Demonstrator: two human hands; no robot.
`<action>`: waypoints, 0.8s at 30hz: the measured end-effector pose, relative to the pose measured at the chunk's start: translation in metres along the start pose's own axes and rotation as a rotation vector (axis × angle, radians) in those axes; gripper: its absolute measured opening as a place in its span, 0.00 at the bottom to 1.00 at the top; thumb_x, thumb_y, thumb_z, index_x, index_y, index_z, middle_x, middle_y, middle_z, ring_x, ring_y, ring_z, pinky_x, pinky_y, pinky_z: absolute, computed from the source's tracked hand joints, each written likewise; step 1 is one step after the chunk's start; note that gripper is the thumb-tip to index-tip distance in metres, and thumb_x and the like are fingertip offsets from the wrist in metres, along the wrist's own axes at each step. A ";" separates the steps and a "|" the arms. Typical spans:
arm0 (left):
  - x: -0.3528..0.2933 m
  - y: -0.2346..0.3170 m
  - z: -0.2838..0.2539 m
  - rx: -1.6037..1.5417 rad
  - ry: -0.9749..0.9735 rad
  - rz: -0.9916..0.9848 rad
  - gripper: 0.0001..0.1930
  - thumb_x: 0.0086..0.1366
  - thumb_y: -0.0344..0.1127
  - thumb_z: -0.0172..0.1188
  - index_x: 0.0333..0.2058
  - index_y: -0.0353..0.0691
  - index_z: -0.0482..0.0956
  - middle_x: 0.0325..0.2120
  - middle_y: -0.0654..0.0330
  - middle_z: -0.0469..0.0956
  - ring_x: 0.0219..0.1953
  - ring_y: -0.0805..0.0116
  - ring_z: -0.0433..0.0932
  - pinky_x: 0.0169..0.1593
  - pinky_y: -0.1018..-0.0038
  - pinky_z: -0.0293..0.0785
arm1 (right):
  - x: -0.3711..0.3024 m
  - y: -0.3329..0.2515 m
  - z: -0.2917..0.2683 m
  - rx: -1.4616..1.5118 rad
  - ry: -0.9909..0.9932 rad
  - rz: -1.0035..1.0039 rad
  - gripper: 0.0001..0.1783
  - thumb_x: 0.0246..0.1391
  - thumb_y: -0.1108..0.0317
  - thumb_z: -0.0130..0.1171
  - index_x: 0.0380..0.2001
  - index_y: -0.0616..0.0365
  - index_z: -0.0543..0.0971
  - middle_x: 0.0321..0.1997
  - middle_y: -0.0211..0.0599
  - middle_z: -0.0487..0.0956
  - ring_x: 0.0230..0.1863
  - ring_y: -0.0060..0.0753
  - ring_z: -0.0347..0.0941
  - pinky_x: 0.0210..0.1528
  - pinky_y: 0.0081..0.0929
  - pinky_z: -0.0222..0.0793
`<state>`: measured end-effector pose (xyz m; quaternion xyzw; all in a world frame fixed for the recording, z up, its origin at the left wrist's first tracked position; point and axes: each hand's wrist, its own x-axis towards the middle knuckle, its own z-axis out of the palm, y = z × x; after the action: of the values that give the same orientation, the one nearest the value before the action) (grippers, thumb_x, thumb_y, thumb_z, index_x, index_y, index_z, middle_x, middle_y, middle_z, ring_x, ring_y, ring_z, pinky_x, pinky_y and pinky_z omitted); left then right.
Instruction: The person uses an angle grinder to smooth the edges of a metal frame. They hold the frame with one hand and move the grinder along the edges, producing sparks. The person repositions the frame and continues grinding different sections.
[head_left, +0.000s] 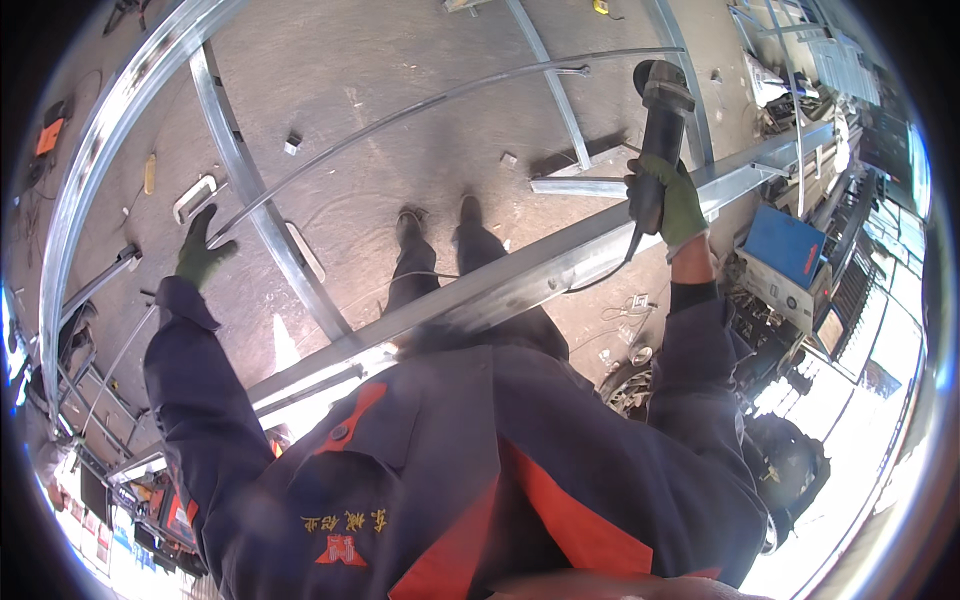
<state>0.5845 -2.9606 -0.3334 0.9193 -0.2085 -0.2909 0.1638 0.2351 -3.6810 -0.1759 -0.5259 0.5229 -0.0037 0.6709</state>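
Observation:
My right hand, in a green glove, is wrapped round the body of a dark angle grinder. The grinder's head points away from me, above the long metal beam that crosses in front of my body. Its cable hangs from the rear end over that beam. Out to the left, my left hand, also green-gloved, has its fingers spread and nothing in it. Close to those fingers are a long thin rod and a metal crossbar; whether they touch cannot be made out.
A curved-looking metal rail bounds the far left. More crossbars join the frame ahead. At right stands a blue-topped machine box. A pale handle-like piece, a yellow strip and a small block lie on the floor.

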 end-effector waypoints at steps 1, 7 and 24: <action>0.004 0.025 0.007 -0.007 0.031 0.017 0.45 0.60 0.44 0.79 0.75 0.47 0.70 0.74 0.49 0.71 0.75 0.50 0.71 0.76 0.57 0.67 | -0.004 -0.001 0.000 0.016 -0.050 0.029 0.21 0.62 0.63 0.72 0.53 0.61 0.79 0.43 0.41 0.86 0.37 0.38 0.85 0.27 0.37 0.82; 0.039 0.163 0.057 0.040 0.209 0.073 0.26 0.65 0.55 0.74 0.53 0.43 0.89 0.51 0.50 0.89 0.53 0.47 0.87 0.58 0.56 0.82 | 0.016 0.019 0.059 -0.177 -0.302 -0.027 0.33 0.55 0.63 0.78 0.60 0.65 0.76 0.42 0.39 0.85 0.36 0.31 0.84 0.37 0.28 0.81; 0.044 0.211 0.061 0.161 0.226 -0.163 0.16 0.69 0.57 0.72 0.44 0.54 0.91 0.36 0.63 0.90 0.42 0.56 0.89 0.48 0.59 0.81 | -0.011 0.070 0.159 -0.457 -0.425 -0.038 0.48 0.52 0.54 0.80 0.68 0.68 0.69 0.54 0.46 0.83 0.54 0.39 0.83 0.56 0.39 0.79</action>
<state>0.5201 -3.1739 -0.3121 0.9702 -0.1361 -0.1804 0.0876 0.3041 -3.5319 -0.2335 -0.6617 0.3484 0.2114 0.6293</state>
